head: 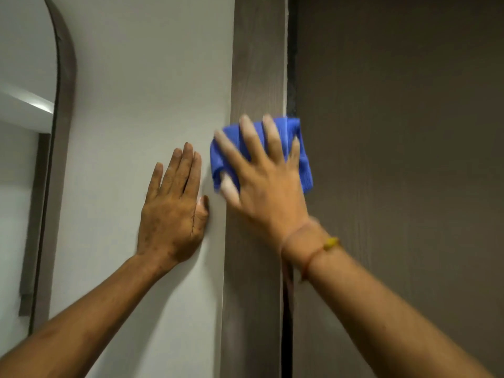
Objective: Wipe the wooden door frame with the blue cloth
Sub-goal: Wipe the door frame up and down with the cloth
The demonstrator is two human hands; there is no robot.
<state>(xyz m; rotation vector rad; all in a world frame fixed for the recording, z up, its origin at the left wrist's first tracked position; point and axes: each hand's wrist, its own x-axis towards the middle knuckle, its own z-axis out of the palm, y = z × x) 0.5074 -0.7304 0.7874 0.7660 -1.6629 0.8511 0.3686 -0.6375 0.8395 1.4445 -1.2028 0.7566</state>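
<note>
Right forearm lower right, right hand [268, 184] fingers splayed pressing blue cloth [300, 148] on door frame [256, 64]; left hand [171, 211] flat, empty, bracing wall [141, 77].

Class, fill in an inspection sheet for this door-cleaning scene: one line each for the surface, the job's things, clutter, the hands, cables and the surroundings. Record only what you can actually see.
Surface: wooden door frame, an upright grey-brown post between the wall and the door.
Job's things: blue cloth, folded, pressed flat on the frame, its right part overlapping the gap towards the door.
Clutter: nothing seen.
Hands: right hand spread open on the cloth, blurred with motion; left hand flat on the white wall, beside the frame, holding nothing.
Cables: nothing seen.
Surroundings: dark brown door right of the frame; arched mirror with a dark rim on the wall at left; thread bracelet with a yellow bead on the right wrist.
</note>
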